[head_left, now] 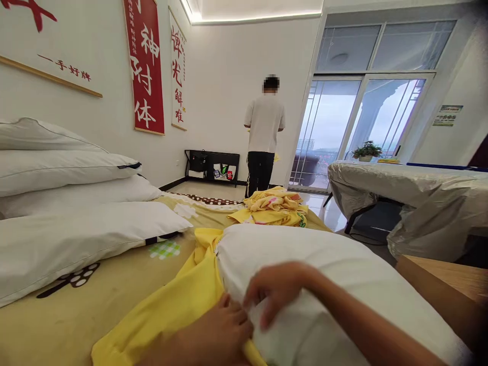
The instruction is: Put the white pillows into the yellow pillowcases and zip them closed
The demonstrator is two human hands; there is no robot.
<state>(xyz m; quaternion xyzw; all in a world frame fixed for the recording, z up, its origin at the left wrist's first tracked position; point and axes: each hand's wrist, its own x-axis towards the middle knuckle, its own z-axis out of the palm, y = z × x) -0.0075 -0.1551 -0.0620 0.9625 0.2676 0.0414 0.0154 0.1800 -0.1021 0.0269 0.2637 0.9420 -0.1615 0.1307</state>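
A white pillow (pixel 324 264) lies in front of me, its left end inside the mouth of a yellow pillowcase (pixel 171 300). My left hand (pixel 221 330) is closed on the near edge of that pillowcase opening, fingers curled over the cloth. Just to its right, my right hand (pixel 278 290) is over the pillow, slightly blurred, with fingers bent and apart and nothing visible in them. Whether its fingertips touch the pillow I cannot tell.
White pillows (pixel 76 218) are stacked at left on the patterned bed sheet (pixel 61 325). Crumpled yellow cloth (pixel 276 203) lies beyond my pillow. A person (pixel 265 127) stands behind the bed, back turned. A plastic-covered table (pixel 412 183) and a wooden box-like piece (pixel 450 284) are at right.
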